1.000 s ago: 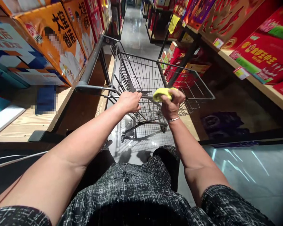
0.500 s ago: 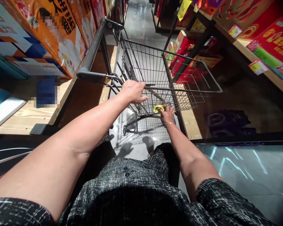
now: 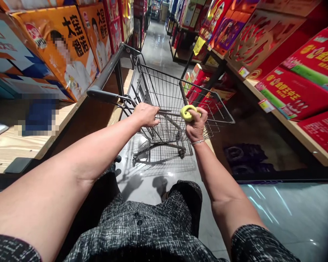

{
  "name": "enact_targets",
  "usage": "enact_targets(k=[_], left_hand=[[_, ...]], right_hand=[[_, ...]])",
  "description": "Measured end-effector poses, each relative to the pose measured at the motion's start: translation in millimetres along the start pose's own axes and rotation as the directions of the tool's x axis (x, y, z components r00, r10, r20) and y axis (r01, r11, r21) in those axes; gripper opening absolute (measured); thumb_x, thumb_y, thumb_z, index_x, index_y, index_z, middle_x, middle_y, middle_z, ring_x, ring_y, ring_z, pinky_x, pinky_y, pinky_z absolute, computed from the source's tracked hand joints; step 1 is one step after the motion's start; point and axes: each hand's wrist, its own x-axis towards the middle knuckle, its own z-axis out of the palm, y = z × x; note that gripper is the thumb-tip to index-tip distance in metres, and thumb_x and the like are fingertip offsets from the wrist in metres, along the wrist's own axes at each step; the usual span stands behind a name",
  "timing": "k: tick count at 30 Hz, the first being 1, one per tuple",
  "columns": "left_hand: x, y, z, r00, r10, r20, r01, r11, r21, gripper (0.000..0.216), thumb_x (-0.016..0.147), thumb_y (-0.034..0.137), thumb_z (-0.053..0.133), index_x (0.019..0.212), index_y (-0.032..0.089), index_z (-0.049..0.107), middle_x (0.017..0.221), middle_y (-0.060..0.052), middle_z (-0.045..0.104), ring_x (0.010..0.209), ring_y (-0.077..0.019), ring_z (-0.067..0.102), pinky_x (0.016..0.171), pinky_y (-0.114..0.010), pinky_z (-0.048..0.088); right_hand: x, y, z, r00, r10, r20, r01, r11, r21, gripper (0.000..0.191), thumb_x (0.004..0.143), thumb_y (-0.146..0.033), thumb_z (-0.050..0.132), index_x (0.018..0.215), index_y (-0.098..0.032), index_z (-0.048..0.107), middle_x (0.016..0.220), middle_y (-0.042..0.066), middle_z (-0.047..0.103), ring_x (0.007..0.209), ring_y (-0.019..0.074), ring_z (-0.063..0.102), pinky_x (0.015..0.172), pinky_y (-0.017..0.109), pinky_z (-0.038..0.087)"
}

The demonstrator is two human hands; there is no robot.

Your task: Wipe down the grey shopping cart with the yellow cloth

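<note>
1. Cloth (image 3: 188,112): a small bright yellow wad, soft and crumpled, rolled into a lump. It sits at the near edge of the cart (image 3: 164,85), close to the near right corner, level with the top wire. Whether it presses on the wire cannot be told.
2. The right hand (image 3: 196,125) has the cloth. Its fingers are curled tight into a fist around the lower part, so the bulk of the wad pokes out above the thumb. That grip looks meant to keep a firm pad of cloth free at the top of the fist. A thin bracelet (image 3: 198,142) circles the wrist.
3. The left hand (image 3: 145,114) lies palm down on the same near edge, toward the left corner. Its fingers are bent over the top wire in a light hold, which seems to steady the cart. The thumb is hidden.
4. The cart is a dark wire one with nothing in its basket. Its grey handle bar (image 3: 102,95) sticks out to the left, beside the wooden shelf (image 3: 5,149).
5. Orange boxes (image 3: 68,54) line the shelf on the left, and red boxes (image 3: 292,91) line the right.
6. A shiny grey floor (image 3: 158,51) runs down the aisle between them.
</note>
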Motion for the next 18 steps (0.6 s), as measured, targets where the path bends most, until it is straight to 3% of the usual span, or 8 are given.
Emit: enact_targets(k=[2, 5, 9, 12, 15, 18], left_hand=[[3, -2, 3, 1.0, 0.007, -0.005, -0.007, 1.0, 0.001, 0.051, 0.086, 0.063, 0.05, 0.112, 0.022, 0.063, 0.097, -0.01, 0.072, 0.094, -0.0325, 0.067, 0.077, -0.038, 0.044], [5, -5, 7, 1.0, 0.006, -0.013, -0.006, 1.0, -0.008, 0.053, 0.085, 0.066, 0.049, 0.112, 0.022, 0.063, 0.096, -0.01, 0.072, 0.093, -0.0324, 0.067, 0.078, -0.038, 0.043], [5, -11, 11, 1.0, -0.006, -0.017, 0.006, 1.0, -0.029, 0.053, 0.085, 0.068, 0.049, 0.111, 0.024, 0.063, 0.095, -0.008, 0.071, 0.096, -0.0316, 0.066, 0.08, -0.038, 0.043], [6, -18, 12, 1.0, -0.006, -0.018, 0.006, 1.0, -0.018, 0.05, 0.085, 0.067, 0.049, 0.107, 0.025, 0.064, 0.093, -0.008, 0.07, 0.095, -0.0305, 0.065, 0.08, -0.037, 0.042], [9, -25, 10, 1.0, 0.005, -0.015, -0.005, 1.0, -0.001, 0.051, 0.084, 0.068, 0.049, 0.105, 0.025, 0.065, 0.092, -0.007, 0.07, 0.094, -0.0306, 0.065, 0.079, -0.036, 0.041], [13, -29, 8, 1.0, 0.002, -0.005, -0.002, 1.0, -0.001, 0.053, 0.082, 0.071, 0.051, 0.103, 0.024, 0.066, 0.092, -0.008, 0.07, 0.095, -0.0311, 0.065, 0.08, -0.036, 0.041]], right_hand=[[10, -1, 4, 0.999, 0.006, 0.048, -0.006, 1.0, -0.004, 0.043, 0.088, -0.027, 0.053, 0.13, -0.034, 0.058, 0.135, 0.008, 0.041, 0.123, 0.033, 0.041, 0.104, 0.056, 0.037], [32, 9, 10, 0.959, -0.047, 0.278, 0.052, 0.999, -0.01, 0.05, 0.084, -0.025, 0.057, 0.134, -0.033, 0.056, 0.133, 0.008, 0.044, 0.115, 0.0311, 0.046, 0.1, 0.056, 0.041], [53, 53, 3, 0.881, -0.054, 0.471, 0.043, 0.998, 0.035, 0.053, 0.08, -0.027, 0.06, 0.133, -0.027, 0.059, 0.121, 0.009, 0.05, 0.109, 0.0272, 0.05, 0.099, 0.051, 0.045], [50, 102, -18, 0.865, 0.067, 0.498, -0.047, 0.997, -0.053, 0.051, 0.077, -0.029, 0.06, 0.128, -0.027, 0.062, 0.116, 0.009, 0.051, 0.11, 0.0284, 0.051, 0.099, 0.053, 0.044], [38, 145, -41, 0.875, 0.228, 0.426, -0.169, 0.971, -0.171, 0.05, 0.076, -0.032, 0.06, 0.126, -0.028, 0.062, 0.113, 0.009, 0.051, 0.108, 0.0296, 0.051, 0.098, 0.055, 0.044], [30, 166, -54, 0.866, 0.304, 0.397, -0.235, 0.948, -0.213, 0.051, 0.074, -0.03, 0.059, 0.126, -0.026, 0.061, 0.11, 0.011, 0.051, 0.103, 0.0289, 0.052, 0.096, 0.054, 0.045]])
